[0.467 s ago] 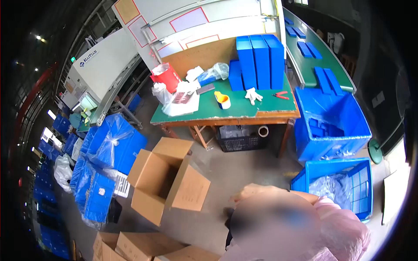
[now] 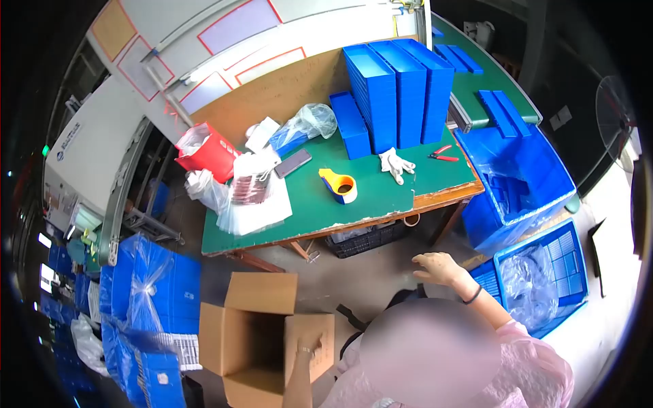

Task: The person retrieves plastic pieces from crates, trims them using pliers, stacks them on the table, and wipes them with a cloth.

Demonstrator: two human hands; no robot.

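An open cardboard box (image 2: 235,340) stands on the floor with its flaps folded outward. My left hand (image 2: 310,345) is over its right flap (image 2: 322,331), and the fingers blend into the cardboard, so their grip and contact are unclear. My right hand (image 2: 435,267) is held out above the floor in front of the table, holding nothing, fingers extended and slightly bent. A dark band circles that wrist. Nearest to this arm is a blue crate (image 2: 578,272) with clear plastic film (image 2: 530,282) inside. A blurred round patch hides the area between my arms.
The green table (image 2: 272,234) carries stacked blue trays (image 2: 371,88), a tape roll (image 2: 340,187), white gloves (image 2: 396,165), red-handled pliers (image 2: 444,155), a phone (image 2: 294,164) and a red bag (image 2: 207,153). A blue bin (image 2: 483,217) stands right, below a conveyor (image 2: 476,119). Wrapped blue crates (image 2: 149,292) stand left.
The view has shifted and turned, bringing the table closer. My left hand has come into view at the box flap. My right hand now reaches farther forward and right, with fingers extended.
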